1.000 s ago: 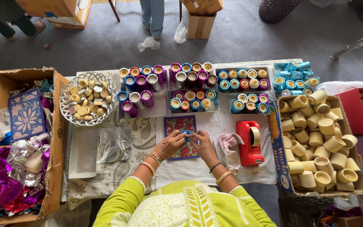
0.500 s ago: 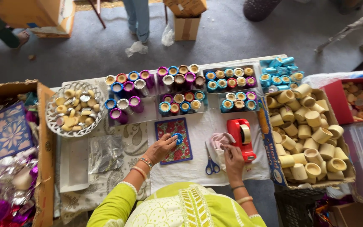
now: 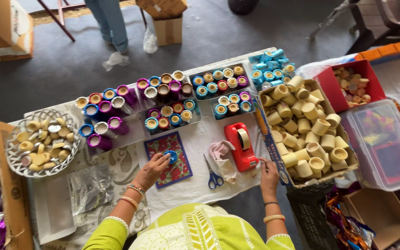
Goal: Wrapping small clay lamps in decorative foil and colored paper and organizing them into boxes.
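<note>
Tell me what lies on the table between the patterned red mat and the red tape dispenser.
In the head view, between the patterned mat and the red tape dispenser lie blue-handled scissors and a crumpled pink cloth on the white table cover.

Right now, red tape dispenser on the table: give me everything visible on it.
The red tape dispenser is a glossy, plastic-looking desk model that lies flat on the white tablecloth, its long axis running roughly away from the person. A roll of pale tape sits in its upper half. A crumpled pink cloth lies against its left side, with blue-handled scissors beyond. The right hand rests on the cloth just right of its near end; contact cannot be told.
</note>
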